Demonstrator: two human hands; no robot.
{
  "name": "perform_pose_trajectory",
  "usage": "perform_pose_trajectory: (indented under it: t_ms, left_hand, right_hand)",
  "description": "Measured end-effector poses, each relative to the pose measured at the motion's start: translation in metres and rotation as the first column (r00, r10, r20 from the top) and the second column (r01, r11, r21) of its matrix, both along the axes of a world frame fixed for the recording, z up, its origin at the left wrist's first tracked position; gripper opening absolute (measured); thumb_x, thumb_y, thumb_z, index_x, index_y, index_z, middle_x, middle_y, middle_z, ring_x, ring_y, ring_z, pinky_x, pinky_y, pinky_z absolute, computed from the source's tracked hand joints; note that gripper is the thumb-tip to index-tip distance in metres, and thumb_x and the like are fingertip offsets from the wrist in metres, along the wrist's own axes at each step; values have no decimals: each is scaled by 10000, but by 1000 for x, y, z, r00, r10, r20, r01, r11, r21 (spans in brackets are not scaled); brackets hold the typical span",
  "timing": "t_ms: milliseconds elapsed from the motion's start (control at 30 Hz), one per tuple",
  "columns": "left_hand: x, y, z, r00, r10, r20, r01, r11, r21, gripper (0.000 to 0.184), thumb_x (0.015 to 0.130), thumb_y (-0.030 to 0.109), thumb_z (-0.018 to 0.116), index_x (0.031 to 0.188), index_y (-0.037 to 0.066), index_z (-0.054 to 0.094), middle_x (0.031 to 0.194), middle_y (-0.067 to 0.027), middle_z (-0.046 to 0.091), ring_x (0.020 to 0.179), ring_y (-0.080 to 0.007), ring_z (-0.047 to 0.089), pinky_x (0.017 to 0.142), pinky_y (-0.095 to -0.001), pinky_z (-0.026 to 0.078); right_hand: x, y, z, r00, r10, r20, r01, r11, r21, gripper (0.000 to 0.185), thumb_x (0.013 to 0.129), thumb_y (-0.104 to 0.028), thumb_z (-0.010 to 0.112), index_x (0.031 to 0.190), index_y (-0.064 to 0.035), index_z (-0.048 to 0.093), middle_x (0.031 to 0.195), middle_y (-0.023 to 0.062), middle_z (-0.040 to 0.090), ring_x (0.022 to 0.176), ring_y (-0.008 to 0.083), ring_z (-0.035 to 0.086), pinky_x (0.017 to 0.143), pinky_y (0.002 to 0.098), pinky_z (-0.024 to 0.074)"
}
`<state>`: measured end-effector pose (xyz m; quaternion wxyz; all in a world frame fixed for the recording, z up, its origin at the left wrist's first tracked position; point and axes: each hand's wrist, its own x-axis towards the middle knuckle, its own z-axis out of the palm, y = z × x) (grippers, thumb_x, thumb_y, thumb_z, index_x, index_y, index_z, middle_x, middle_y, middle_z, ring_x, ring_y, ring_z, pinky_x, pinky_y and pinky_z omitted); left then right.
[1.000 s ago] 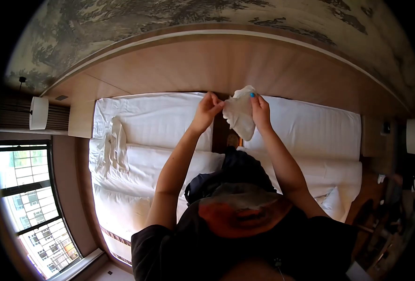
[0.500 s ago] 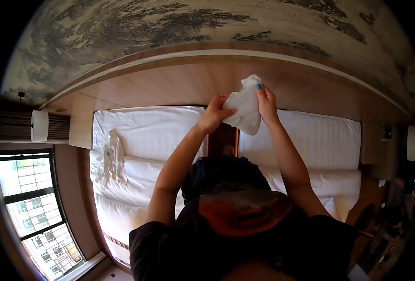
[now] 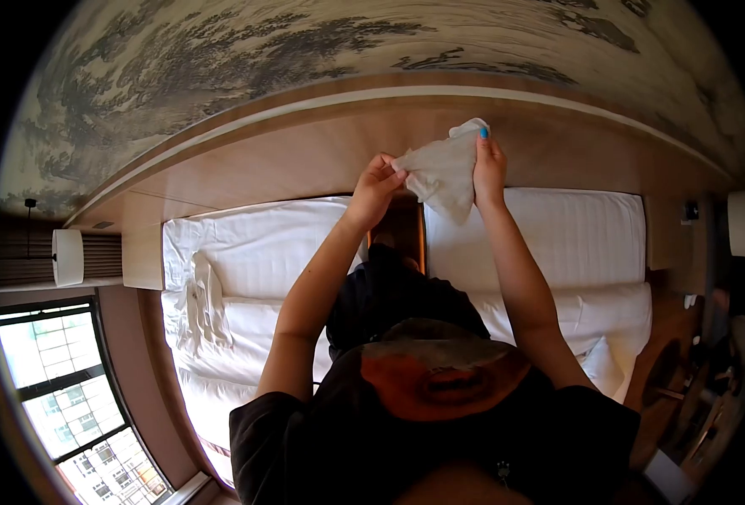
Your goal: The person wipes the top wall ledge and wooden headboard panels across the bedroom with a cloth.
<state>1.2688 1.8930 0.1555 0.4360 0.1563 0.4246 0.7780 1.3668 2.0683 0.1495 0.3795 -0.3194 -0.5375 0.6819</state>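
A small white cloth (image 3: 444, 175) is stretched between my two hands, in front of the wooden headboard panel (image 3: 305, 143). My left hand (image 3: 376, 187) pinches the cloth's left corner between thumb and fingers. At the cloth's upper right edge, my right hand (image 3: 489, 167) grips it with the thumb on top. The cloth's lower part hangs loose in folds, above the gap between two white beds. Both hands are raised over the far ends of the beds.
A crumpled white cloth (image 3: 206, 303) lies on the left bed (image 3: 263, 244). The right bed (image 3: 549, 231) has a pillow (image 3: 601, 367) near its lower edge. Lamps (image 3: 68, 257) hang at both sides; a window (image 3: 78, 404) is at lower left.
My right hand has moved up and to the right with the cloth. My left hand now holds a corner, and the cloth is spread wider. The view has shifted slightly.
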Motion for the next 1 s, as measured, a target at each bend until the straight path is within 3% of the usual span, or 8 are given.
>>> perform_pose_trajectory:
  t_ms: [100, 300, 500, 600, 700, 800, 833, 1000]
  left_hand:
    - [-10, 4, -7, 704, 180, -687, -294, 954, -52, 116, 886, 27, 548, 932, 47, 442, 876, -27, 554, 779, -105, 528, 711, -230, 422]
    - [-25, -2, 2, 614, 433, -660, -494, 863, 107, 125, 896, 30, 529, 928, 35, 408, 725, -44, 493, 658, -110, 488, 590, -246, 410]
    - [-66, -29, -11, 280, 249, -927, -722, 691, -33, 190, 878, 124, 575, 935, 32, 420, 739, -73, 569, 532, -192, 533, 456, -337, 399]
    - [-85, -50, 1, 544, -140, -827, -607, 616, -503, 324, 839, 218, 635, 1014, 23, 444, 902, -114, 606, 717, -264, 597, 608, -385, 465]
    - [-111, -77, -23, 548, 136, -825, -570, 783, -250, 512, 768, 290, 714, 1111, 19, 447, 1096, -156, 562, 997, -310, 552, 820, -415, 439]
    - [-116, -103, 32, 288, 217, -933, -525, 850, 36, 637, 709, 313, 762, 1171, 17, 437, 1277, -178, 458, 1193, -336, 413, 956, -434, 353]
    - [-119, -106, 44, 279, 124, -952, -508, 861, -37, 626, 696, 310, 774, 1151, 16, 460, 1206, -171, 511, 1118, -315, 476, 898, -415, 393]
    - [-152, -130, 55, 611, -272, -744, -206, 852, -481, 342, 756, 213, 735, 982, 9, 581, 797, -50, 626, 721, -123, 541, 656, -293, 454]
  right_hand:
    - [-1, -8, 10, 999, -10, 31, 8, 998, 57, 374, 945, -361, 484, 816, -22, 574, 681, -26, 497, 643, 61, 414, 607, 237, 384]
    - [-39, -26, 11, 1000, -9, -4, 9, 990, 141, 363, 953, -335, 473, 761, -35, 538, 617, -56, 396, 599, 50, 333, 547, 236, 327]
    - [-82, -48, 19, 1000, 3, -19, 1, 975, 223, 340, 947, -307, 492, 760, -25, 527, 585, -59, 386, 561, 62, 332, 513, 252, 327]
    - [-98, -63, 26, 990, 92, 111, -131, 895, 426, 329, 933, -290, 521, 753, -15, 519, 565, -21, 389, 557, 71, 356, 504, 264, 337]
    - [-117, -73, 31, 943, 283, 174, -332, 818, 470, 284, 902, -251, 566, 760, -9, 526, 547, 62, 431, 524, 114, 384, 497, 292, 355]
    - [-134, -83, 74, 656, 582, 481, -751, 436, 496, 232, 872, -222, 594, 782, -12, 557, 581, 144, 488, 501, 173, 426, 507, 322, 383]
    - [-145, -82, 78, 483, 580, 656, -861, 177, 477, 200, 846, -202, 614, 807, -10, 576, 627, 183, 520, 503, 220, 471, 525, 338, 407]
    - [-180, -114, 90, 399, 742, 539, -906, 231, 354, 279, 789, -260, 675, 887, -12, 590, 743, 145, 627, 620, 230, 565, 616, 325, 449]
